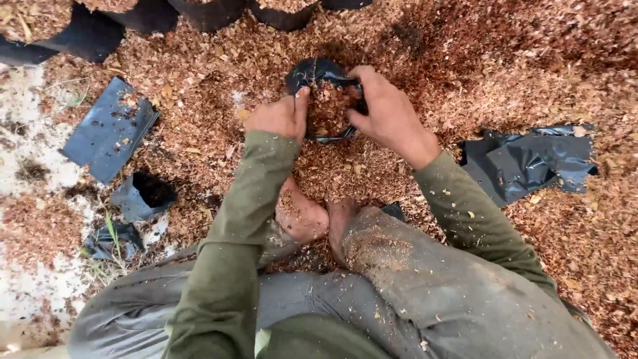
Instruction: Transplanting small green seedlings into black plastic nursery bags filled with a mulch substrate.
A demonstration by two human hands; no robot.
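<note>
Sits low on the ground (40, 166) amid a wide spread of reddish-brown wood shavings (478, 60), bare feet (302, 216) tucked in close. Holds a small black bag (319, 72) just ahead of the feet, upright in the heap, mouth open and turned up. Grips the near rim with the left hand (279, 118), thumb pressed over the edge and fingers (302, 100) closed on the film. Pinches the far-right rim with the right hand (389, 116), fingers (362, 76) curled and clamped on the plastic. Shows shavings already inside, heaped close to the rim; looks, as a judgement, like the filling stage, well along for this bag. Calls next for a firm hold on both rims, since limp film folds shut once slack, and for a steady base so nothing tips out.

Thin, glossy, creased plastic against dry, flaky, loose shavings, which also cling to sleeves and trousers. To the left: flat empty bags (109, 129), dusty and rectangular; an open empty bag (143, 196) lying on its side; a crumpled one (113, 240) near grass blades. To the right: a rumpled pile of black film (531, 159). Along the top edge: a row of filled bags (212, 12), round and stout, standing side by side.
</note>
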